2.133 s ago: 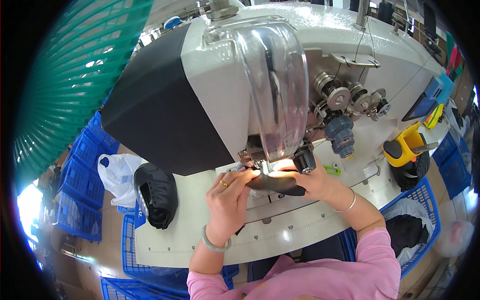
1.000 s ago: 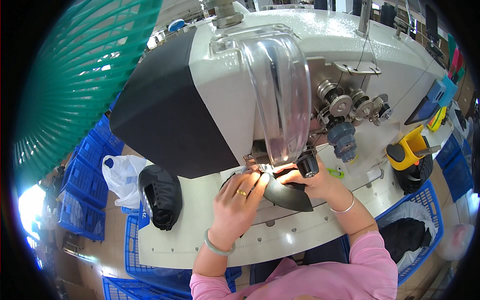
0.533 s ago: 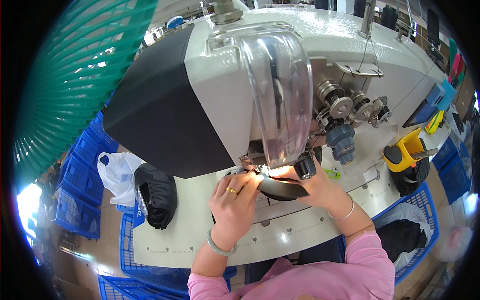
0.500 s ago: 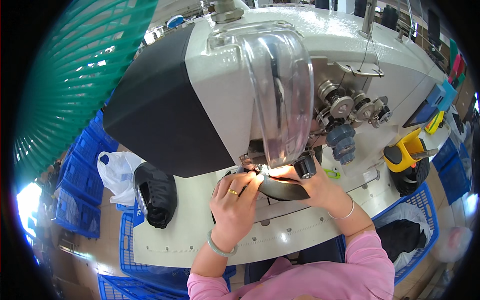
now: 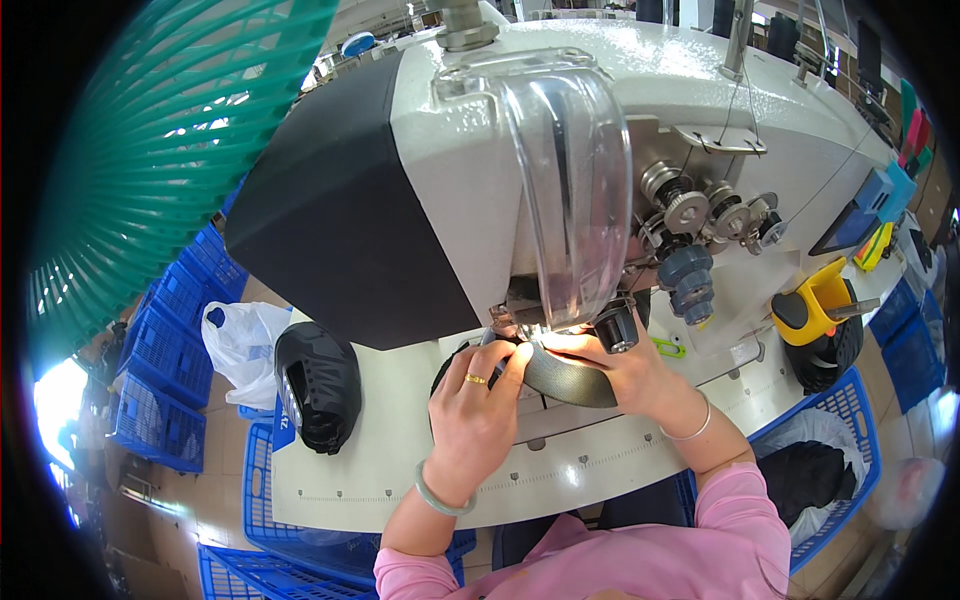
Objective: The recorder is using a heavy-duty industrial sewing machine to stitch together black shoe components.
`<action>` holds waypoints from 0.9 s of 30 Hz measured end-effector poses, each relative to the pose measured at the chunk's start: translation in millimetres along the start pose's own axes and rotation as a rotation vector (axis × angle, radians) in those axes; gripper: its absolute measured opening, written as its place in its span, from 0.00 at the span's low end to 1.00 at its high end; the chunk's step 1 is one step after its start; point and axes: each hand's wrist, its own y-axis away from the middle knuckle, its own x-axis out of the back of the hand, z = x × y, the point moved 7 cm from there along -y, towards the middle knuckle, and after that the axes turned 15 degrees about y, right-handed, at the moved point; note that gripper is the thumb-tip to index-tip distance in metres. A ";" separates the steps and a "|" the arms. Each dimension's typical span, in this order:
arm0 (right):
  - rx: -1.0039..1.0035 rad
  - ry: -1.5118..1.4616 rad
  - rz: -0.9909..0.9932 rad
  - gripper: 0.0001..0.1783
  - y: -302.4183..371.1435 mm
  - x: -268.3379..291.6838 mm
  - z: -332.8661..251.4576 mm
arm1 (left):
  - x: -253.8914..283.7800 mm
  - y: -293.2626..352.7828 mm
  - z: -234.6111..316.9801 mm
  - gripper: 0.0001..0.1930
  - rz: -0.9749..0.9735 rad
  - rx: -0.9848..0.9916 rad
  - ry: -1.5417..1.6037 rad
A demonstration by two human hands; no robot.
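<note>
At the lit needle area of a white sewing machine (image 5: 455, 190), a dark shoe upper (image 5: 570, 383) lies with its curved edge toward me. My left hand (image 5: 472, 410), with a ring on one finger, is closed on the upper's left part, thumb and fingertips pressed together close to the needle. My right hand (image 5: 635, 375) grips its right side, fingers reaching under the machine head. The fingertips of both hands nearly meet below the clear plastic guard (image 5: 575, 190). The machine head partly hides the stitching point.
A black shoe upper (image 5: 318, 390) and a white plastic bag (image 5: 245, 350) sit left of the machine. To the right are a yellow holder (image 5: 815, 300) and another black shoe piece (image 5: 825, 362). Blue baskets (image 5: 862, 440) flank the table (image 5: 400, 500); a green fan guard (image 5: 180, 150) looms upper left.
The shoe upper has turned slightly between my hands, and more of its greyish curved surface faces up. Both hands keep their grip. The whole view has shifted a little.
</note>
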 end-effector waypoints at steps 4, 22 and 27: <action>-0.031 0.036 0.035 0.20 0.4 -2.2 -4.0 | 1.8 -3.8 0.5 0.21 0.006 -0.093 -0.031; -0.061 0.095 -0.061 0.20 4.0 -3.8 -10.6 | 1.6 4.5 2.9 0.19 0.103 -0.008 0.028; -0.084 0.121 -0.087 0.22 6.5 -3.3 -11.1 | 1.9 4.9 6.3 0.21 0.068 0.001 -0.006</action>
